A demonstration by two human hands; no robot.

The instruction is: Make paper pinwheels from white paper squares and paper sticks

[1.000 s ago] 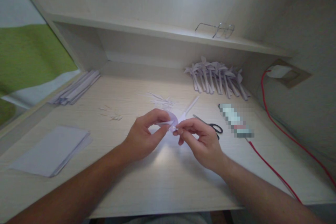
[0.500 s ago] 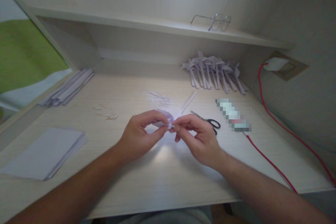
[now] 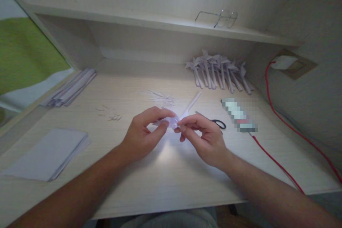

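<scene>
Fingertips of the left hand [image 3: 143, 133] have drawn slightly away from those of the right hand [image 3: 205, 137] since the earlier frame, both grips pinching a curled, thin white paper piece [image 3: 173, 122] above the pale wooden surface [image 3: 165, 185].

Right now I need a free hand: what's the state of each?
Left hand: closed, holding white paper between thumb and finger.
Right hand: closed, fingertips pinched at the white paper.
</scene>
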